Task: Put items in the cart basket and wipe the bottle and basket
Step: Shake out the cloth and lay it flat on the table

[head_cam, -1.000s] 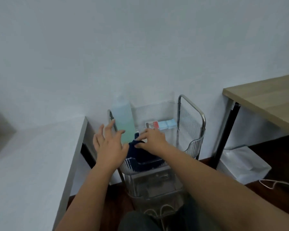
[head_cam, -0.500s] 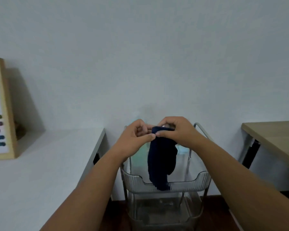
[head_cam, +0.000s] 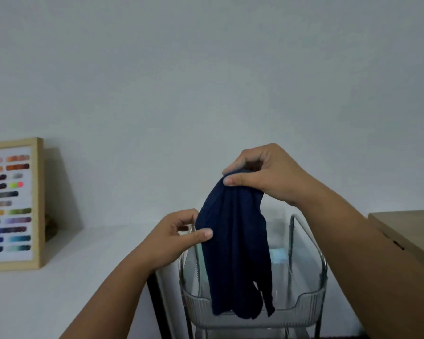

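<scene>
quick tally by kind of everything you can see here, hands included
hands: 2 (left hand, right hand)
cloths: 1 (navy cloth)
cart baskets: 1 (basket)
light blue items in the basket: 1 (item)
tables: 2 (white table, wooden table)
framed colour charts: 1 (chart)
total: 8

Right hand [head_cam: 262, 174] pinching high, left hand [head_cam: 174, 237] pinching lower.

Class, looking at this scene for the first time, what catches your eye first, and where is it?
A dark blue cloth hangs mid-frame, pinched by the right hand at its top and the left hand at its side, above a clear cart basket. A framed colour chart leans against the wall, far left.
</scene>
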Action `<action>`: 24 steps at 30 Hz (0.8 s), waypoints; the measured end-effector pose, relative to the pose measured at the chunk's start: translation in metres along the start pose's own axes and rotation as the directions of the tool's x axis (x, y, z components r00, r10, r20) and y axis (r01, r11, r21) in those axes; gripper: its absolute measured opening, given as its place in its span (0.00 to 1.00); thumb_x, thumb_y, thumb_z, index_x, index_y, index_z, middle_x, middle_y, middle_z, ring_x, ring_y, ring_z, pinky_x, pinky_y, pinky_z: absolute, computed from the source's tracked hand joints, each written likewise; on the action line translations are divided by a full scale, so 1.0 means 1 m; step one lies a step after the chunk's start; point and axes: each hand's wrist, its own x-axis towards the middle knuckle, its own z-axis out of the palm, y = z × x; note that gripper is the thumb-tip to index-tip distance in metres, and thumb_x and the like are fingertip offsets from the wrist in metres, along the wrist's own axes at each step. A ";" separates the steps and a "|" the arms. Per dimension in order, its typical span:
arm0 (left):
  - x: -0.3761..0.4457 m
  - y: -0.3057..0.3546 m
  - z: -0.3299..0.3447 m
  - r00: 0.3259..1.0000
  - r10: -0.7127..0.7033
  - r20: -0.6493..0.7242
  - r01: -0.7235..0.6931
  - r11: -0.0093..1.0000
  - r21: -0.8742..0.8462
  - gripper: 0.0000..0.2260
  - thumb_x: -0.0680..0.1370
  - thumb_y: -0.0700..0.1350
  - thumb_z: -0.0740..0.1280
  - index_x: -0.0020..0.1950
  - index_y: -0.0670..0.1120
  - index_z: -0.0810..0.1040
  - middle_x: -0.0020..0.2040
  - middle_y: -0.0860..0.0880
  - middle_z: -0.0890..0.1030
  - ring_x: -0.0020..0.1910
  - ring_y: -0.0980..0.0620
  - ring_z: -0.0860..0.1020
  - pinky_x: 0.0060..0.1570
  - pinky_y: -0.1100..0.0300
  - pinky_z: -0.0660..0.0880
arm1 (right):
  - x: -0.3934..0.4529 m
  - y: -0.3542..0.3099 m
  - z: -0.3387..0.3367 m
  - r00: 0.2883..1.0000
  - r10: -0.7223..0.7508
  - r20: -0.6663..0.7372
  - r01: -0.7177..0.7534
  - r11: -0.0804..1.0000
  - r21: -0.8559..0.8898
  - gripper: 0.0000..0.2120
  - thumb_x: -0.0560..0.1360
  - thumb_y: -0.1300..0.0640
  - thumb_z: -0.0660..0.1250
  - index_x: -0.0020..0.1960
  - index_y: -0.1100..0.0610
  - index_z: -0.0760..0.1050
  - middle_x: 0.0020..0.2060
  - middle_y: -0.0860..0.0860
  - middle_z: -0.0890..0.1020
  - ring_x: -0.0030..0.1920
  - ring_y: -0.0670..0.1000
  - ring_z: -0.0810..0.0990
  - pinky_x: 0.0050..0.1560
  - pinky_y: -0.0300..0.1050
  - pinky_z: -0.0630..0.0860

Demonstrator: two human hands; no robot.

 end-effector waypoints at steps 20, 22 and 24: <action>-0.111 0.015 -0.146 0.811 -0.181 -0.557 -0.016 0.944 -0.329 0.10 0.73 0.37 0.64 0.36 0.46 0.82 0.35 0.45 0.82 0.33 0.50 0.81 0.34 0.62 0.80 | -0.010 0.040 0.022 0.897 0.026 0.441 -0.214 0.899 0.383 0.13 0.70 0.60 0.71 0.54 0.59 0.83 0.52 0.58 0.84 0.55 0.56 0.83 0.53 0.42 0.78; -0.122 0.021 -0.164 0.811 -0.148 -0.566 -0.053 0.945 -0.323 0.11 0.74 0.39 0.63 0.43 0.45 0.85 0.42 0.45 0.84 0.41 0.49 0.83 0.42 0.59 0.81 | -0.004 0.043 0.033 0.851 0.012 0.525 -0.257 0.881 0.398 0.15 0.72 0.63 0.69 0.59 0.61 0.81 0.57 0.59 0.82 0.58 0.57 0.81 0.56 0.43 0.78; -0.135 0.025 -0.180 0.796 -0.142 -0.589 -0.050 0.953 -0.298 0.11 0.76 0.41 0.63 0.48 0.45 0.85 0.48 0.44 0.84 0.47 0.49 0.83 0.49 0.57 0.80 | 0.004 0.042 0.045 0.838 0.024 0.545 -0.281 0.875 0.393 0.15 0.72 0.63 0.69 0.59 0.59 0.81 0.57 0.57 0.82 0.59 0.55 0.81 0.56 0.41 0.77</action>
